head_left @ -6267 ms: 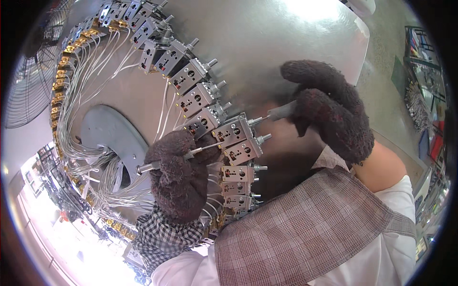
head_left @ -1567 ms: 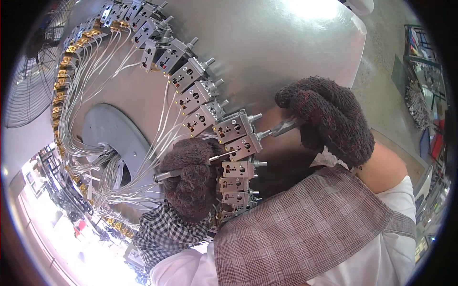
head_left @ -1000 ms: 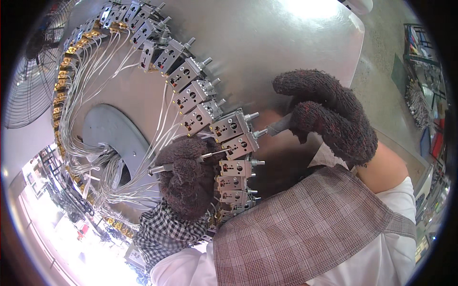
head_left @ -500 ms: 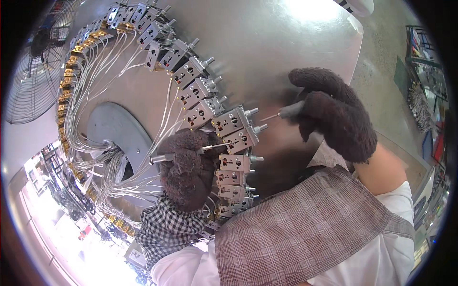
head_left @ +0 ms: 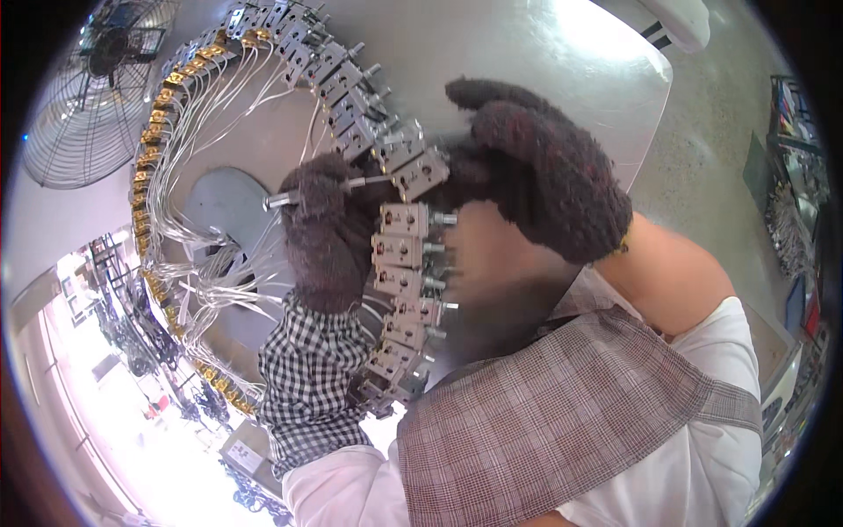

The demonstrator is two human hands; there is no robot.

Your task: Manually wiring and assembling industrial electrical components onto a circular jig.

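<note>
My left hand [head_left: 327, 233], in a dark knitted glove, is closed around a slim metal-shafted tool [head_left: 369, 182]. Its tip touches or nearly touches a boxy metal switch unit [head_left: 420, 178] with a short shaft. The tool's metal end sticks out on the glove's left side. My right hand [head_left: 553, 176], gloved alike, bends its fingers against the shaft side of that unit. The grey-handled screwdriver seen in it half a second ago is now hidden behind the glove. More such units [head_left: 404, 250] run in a curved row above and below.
White wires [head_left: 206, 294] gather at a grey round disc [head_left: 224, 198] inside the ring. Gold-coloured terminals [head_left: 145, 167] line the ring's far left. Beyond stands a wire-caged fan [head_left: 92, 132]. The metal table [head_left: 571, 79] has a rounded corner, and a white chair part [head_left: 680, 22] lies past it.
My right hand has moved left, up against the unit, and its screwdriver has gone from sight. My left hand and its tool have shifted up, and the view has moved slightly.
</note>
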